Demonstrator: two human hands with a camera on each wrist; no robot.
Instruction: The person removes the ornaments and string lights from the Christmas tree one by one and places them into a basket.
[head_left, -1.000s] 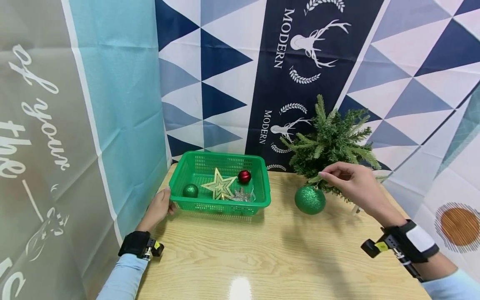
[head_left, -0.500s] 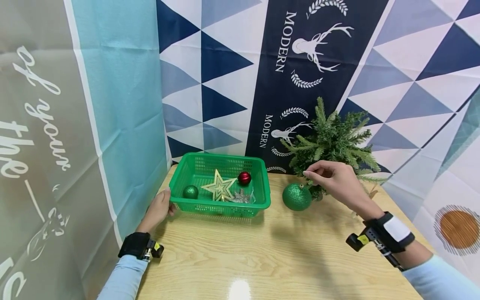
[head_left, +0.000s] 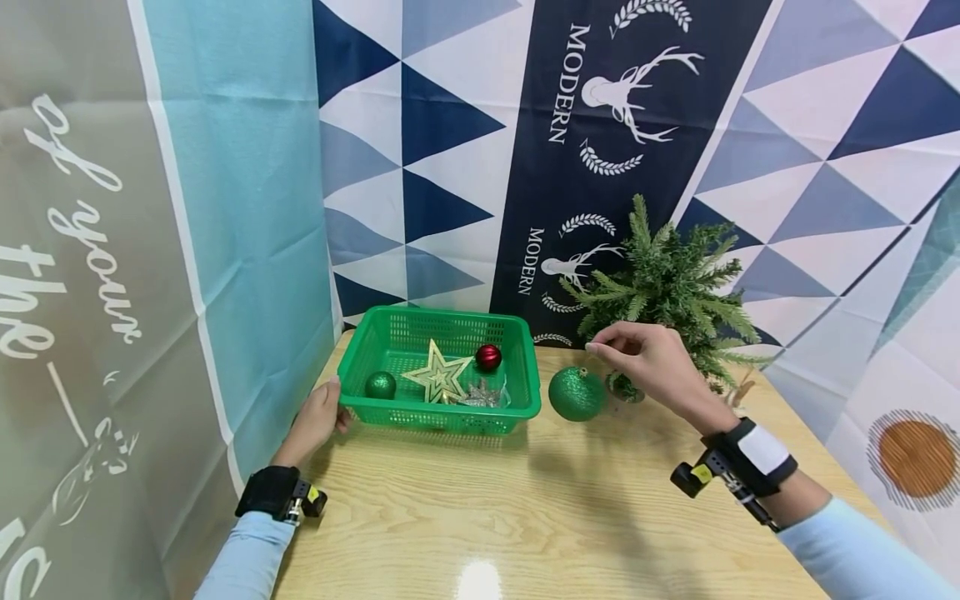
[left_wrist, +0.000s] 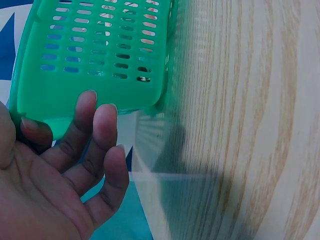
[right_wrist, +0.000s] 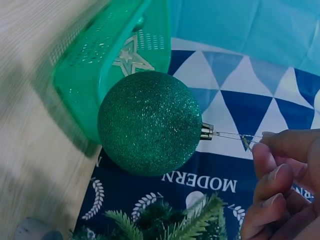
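Observation:
My left hand (head_left: 318,419) grips the near left corner of a green plastic basket (head_left: 438,413), with the thumb at the rim and the fingertips against the outer wall in the left wrist view. My right hand (head_left: 651,364) pinches the thin hanging loop of a large green glitter Christmas ball (head_left: 577,394). The ball (right_wrist: 150,123) hangs by its silver cap below the fingertips, just right of the basket. Inside the basket lie a smaller green ball (head_left: 381,385), a gold star (head_left: 438,373), a red ball (head_left: 488,357) and a silver glitter ornament (head_left: 482,393).
A small artificial Christmas tree (head_left: 663,283) stands at the back right, behind my right hand. Patterned cloth (head_left: 450,150) hangs behind the wooden table (head_left: 480,500) and along its left side.
My right hand has moved left, away from the tree and towards the basket, carrying the large green Christmas ball. The left hand has stayed at the basket corner.

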